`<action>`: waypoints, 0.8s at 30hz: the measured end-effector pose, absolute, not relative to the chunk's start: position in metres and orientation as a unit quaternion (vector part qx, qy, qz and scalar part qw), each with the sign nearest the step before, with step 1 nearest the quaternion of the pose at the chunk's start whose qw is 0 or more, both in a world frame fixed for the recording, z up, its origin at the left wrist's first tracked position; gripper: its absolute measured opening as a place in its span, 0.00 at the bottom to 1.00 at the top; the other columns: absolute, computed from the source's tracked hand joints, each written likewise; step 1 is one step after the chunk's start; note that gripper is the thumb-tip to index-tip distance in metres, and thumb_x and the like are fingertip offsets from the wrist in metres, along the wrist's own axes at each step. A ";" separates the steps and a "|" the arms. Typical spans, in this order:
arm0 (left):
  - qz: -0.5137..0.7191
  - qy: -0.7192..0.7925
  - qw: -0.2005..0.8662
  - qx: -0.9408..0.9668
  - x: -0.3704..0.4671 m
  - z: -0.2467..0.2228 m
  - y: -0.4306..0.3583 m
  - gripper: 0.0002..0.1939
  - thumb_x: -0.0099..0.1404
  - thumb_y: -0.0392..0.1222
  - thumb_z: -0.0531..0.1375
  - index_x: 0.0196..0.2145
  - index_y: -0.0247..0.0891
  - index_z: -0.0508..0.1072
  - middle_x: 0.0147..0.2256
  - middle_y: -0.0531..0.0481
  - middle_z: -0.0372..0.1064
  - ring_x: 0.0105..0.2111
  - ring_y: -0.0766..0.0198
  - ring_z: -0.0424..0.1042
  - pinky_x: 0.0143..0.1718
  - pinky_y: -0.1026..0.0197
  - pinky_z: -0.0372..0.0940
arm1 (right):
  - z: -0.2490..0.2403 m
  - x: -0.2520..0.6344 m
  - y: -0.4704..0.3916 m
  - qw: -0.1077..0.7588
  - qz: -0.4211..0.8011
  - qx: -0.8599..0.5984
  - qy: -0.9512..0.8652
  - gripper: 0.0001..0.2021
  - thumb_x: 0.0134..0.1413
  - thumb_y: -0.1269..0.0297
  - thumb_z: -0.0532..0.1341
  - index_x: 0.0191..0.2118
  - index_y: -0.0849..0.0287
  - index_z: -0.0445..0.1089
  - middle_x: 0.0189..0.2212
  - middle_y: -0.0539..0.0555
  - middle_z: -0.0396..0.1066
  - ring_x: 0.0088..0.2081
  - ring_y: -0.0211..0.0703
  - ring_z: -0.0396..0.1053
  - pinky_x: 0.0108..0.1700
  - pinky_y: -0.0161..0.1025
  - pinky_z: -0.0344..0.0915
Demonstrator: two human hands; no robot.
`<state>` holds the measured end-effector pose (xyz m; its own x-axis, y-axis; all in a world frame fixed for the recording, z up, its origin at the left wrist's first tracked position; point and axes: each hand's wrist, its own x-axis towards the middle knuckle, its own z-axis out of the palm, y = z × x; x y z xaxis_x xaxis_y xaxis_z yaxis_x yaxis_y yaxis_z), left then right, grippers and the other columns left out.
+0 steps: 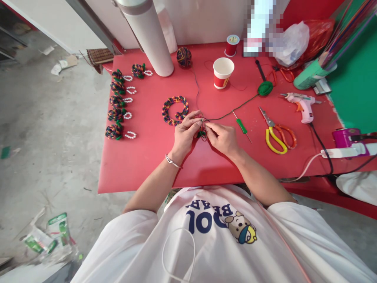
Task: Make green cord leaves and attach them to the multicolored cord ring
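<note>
My left hand (188, 133) and my right hand (220, 136) meet above the red table, each pinching yarn between closed fingers. A small bundle of dark green yarn (202, 135) hangs between them. Green yarn runs from the fingertips to a green yarn ball (265, 89). Just beyond my left hand lies a curled multicoloured braided cord (165, 111). A thin dark strand leads from near my hands up to a multicoloured yarn ball (184, 57). To the right of my right hand lies a green-handled hook (242, 125).
Several yarn flowers (113, 131) with white bead loops line the left side. A tall bottle (154, 43), paper cup (223, 73) and red spool (231, 45) stand at the back. Scissors (275, 135), a pink glue gun (303, 107) and a power strip (341, 152) lie right.
</note>
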<state>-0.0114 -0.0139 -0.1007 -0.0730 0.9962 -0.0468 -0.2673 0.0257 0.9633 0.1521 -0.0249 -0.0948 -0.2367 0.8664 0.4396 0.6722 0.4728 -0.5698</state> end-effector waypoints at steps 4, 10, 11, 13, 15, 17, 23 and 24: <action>0.577 0.446 0.559 0.393 -0.011 -0.101 -0.014 0.10 0.56 0.49 0.76 0.34 0.42 0.87 0.61 0.42 0.73 0.39 0.66 0.75 0.25 0.68 0.61 | -0.096 0.152 -0.025 0.373 0.123 -0.491 -0.778 0.14 0.72 0.62 0.57 0.50 0.56 0.81 0.37 0.55 0.86 0.35 0.41 0.83 0.38 0.35 0.71; 0.575 0.441 0.563 0.397 -0.012 -0.101 -0.014 0.10 0.58 0.49 0.75 0.35 0.43 0.88 0.61 0.43 0.73 0.40 0.65 0.75 0.25 0.68 0.61 | -0.098 0.152 -0.025 0.381 0.114 -0.483 -0.780 0.13 0.72 0.63 0.58 0.46 0.57 0.81 0.36 0.55 0.86 0.34 0.40 0.82 0.37 0.35 0.69; 0.574 0.442 0.562 0.400 -0.012 -0.101 -0.014 0.10 0.58 0.49 0.75 0.35 0.43 0.88 0.62 0.43 0.73 0.41 0.64 0.75 0.25 0.67 0.61 | -0.098 0.152 -0.024 0.378 0.114 -0.485 -0.781 0.13 0.72 0.63 0.58 0.46 0.56 0.81 0.36 0.55 0.86 0.34 0.40 0.82 0.37 0.35 0.69; 0.574 0.444 0.557 0.404 -0.013 -0.101 -0.013 0.10 0.59 0.49 0.74 0.35 0.43 0.88 0.62 0.42 0.73 0.44 0.61 0.76 0.26 0.67 0.63 | -0.098 0.152 -0.024 0.372 0.116 -0.488 -0.781 0.13 0.72 0.62 0.58 0.45 0.56 0.81 0.36 0.54 0.86 0.34 0.40 0.82 0.37 0.35 0.69; 0.575 0.445 0.552 0.408 -0.013 -0.102 -0.013 0.10 0.60 0.49 0.74 0.36 0.43 0.88 0.62 0.42 0.73 0.47 0.59 0.76 0.27 0.67 0.64 | -0.098 0.151 -0.024 0.371 0.119 -0.488 -0.781 0.13 0.72 0.62 0.58 0.46 0.56 0.81 0.36 0.54 0.86 0.34 0.40 0.82 0.37 0.35 0.69; 0.575 0.446 0.549 0.411 -0.013 -0.104 -0.013 0.10 0.60 0.50 0.74 0.36 0.42 0.88 0.62 0.42 0.72 0.48 0.58 0.77 0.28 0.66 0.66 | -0.098 0.151 -0.025 0.374 0.120 -0.486 -0.780 0.13 0.72 0.62 0.58 0.46 0.56 0.81 0.36 0.55 0.86 0.34 0.41 0.82 0.37 0.35 0.69; 0.578 0.450 0.528 0.429 -0.013 -0.108 -0.012 0.13 0.61 0.52 0.74 0.36 0.41 0.87 0.62 0.40 0.72 0.55 0.52 0.75 0.42 0.59 0.74 | -0.097 0.151 -0.025 0.374 0.128 -0.483 -0.781 0.14 0.72 0.62 0.58 0.49 0.56 0.82 0.37 0.55 0.86 0.34 0.41 0.82 0.38 0.35 0.71; 0.579 0.450 0.525 0.433 -0.013 -0.108 -0.012 0.13 0.61 0.53 0.74 0.36 0.41 0.87 0.62 0.40 0.72 0.56 0.51 0.75 0.44 0.58 0.74 | -0.097 0.151 -0.025 0.373 0.130 -0.484 -0.781 0.14 0.72 0.62 0.58 0.49 0.56 0.82 0.37 0.55 0.86 0.34 0.41 0.82 0.38 0.35 0.71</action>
<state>-0.0132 -0.0117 -0.1085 -0.0750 0.9968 0.0284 -0.2180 -0.0441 0.9750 0.1511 -0.0252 -0.0969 -0.2529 0.8527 0.4571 0.6591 0.4977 -0.5638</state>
